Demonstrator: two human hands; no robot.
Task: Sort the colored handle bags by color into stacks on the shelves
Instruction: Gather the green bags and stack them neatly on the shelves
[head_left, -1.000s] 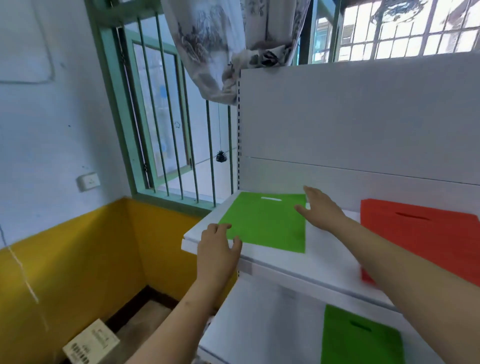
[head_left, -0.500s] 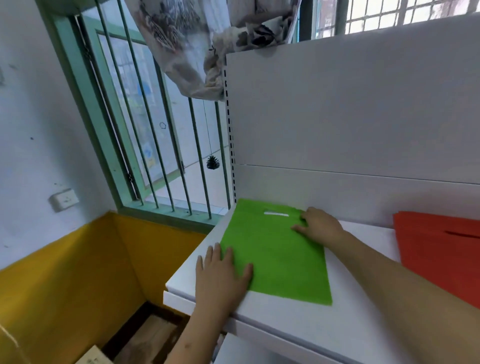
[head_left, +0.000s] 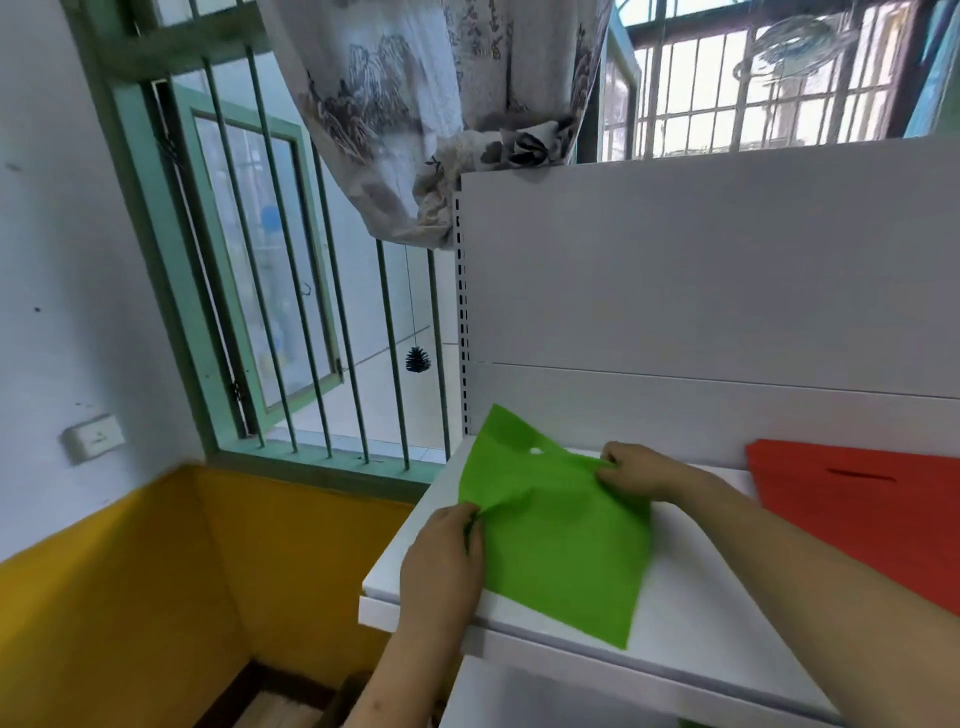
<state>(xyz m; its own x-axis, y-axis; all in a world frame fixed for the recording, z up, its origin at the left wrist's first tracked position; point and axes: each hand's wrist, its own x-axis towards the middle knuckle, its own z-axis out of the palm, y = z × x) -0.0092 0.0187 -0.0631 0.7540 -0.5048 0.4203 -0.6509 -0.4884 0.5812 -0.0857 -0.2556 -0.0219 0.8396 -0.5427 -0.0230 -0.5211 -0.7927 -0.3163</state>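
Lifted since earlier: green bag (head_left: 561, 540), far-left corner off shelf (head_left: 691, 618); left hand (head_left: 441, 556), right hand (head_left: 631, 470) pinching edges. Red bag (head_left: 872, 514) stacked right edge; sorting unfinished.

The only writing showed on the curtain (head_left: 426, 93), high above the hands. It was a few dark brush-written signs near the top of the cloth, beside the painted trees and hills. They were too small and blurry to read. The bags, the shelf and the wall switch carried no words, labels or numbers that could be made out.
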